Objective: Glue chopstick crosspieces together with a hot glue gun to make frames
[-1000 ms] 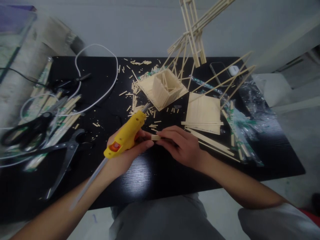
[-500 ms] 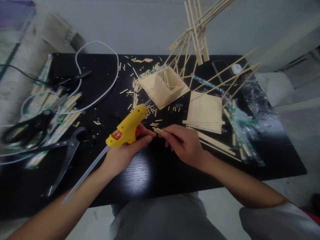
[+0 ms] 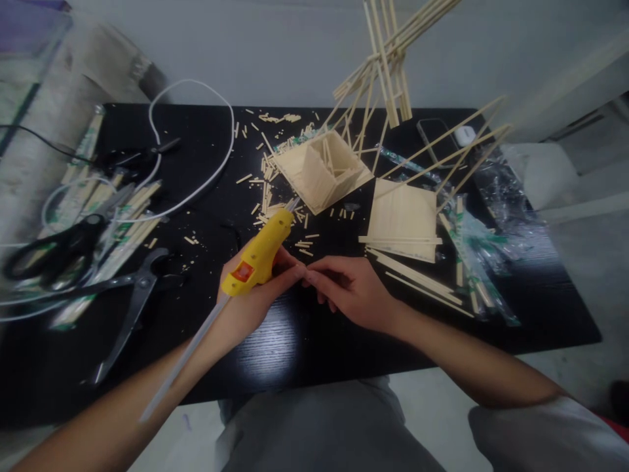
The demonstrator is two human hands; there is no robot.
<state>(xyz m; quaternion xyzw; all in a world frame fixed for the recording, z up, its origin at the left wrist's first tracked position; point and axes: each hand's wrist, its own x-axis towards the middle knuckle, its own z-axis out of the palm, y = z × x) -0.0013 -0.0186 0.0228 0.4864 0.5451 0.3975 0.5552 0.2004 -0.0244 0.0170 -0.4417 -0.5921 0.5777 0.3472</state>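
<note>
My left hand [image 3: 258,292] is closed round a yellow hot glue gun [image 3: 263,252], whose nozzle points up and away while a long clear glue stick trails from its back over my forearm. The thumb and fingertips of my right hand [image 3: 351,285] are pinched, meeting those of the left above the black table [image 3: 334,357]. A short wooden stick seen in the right fingers a moment ago is now hidden between the fingertips. Beyond the nozzle stands a wooden stick model [image 3: 331,172] with a box-like part on a flat base.
Right of centre lies a flat stick panel [image 3: 405,219], with loose sticks [image 3: 422,278] before it and plastic-wrapped sticks [image 3: 476,269] beside it. Cut bits [image 3: 268,170] litter the middle. Scissors [image 3: 59,252], pliers [image 3: 140,288] and a white cable [image 3: 230,131] occupy the left.
The glue gun has tilted more upright and its rear has shifted right. My hands have come together at the fingertips, and the short stick has gone out of sight between them.
</note>
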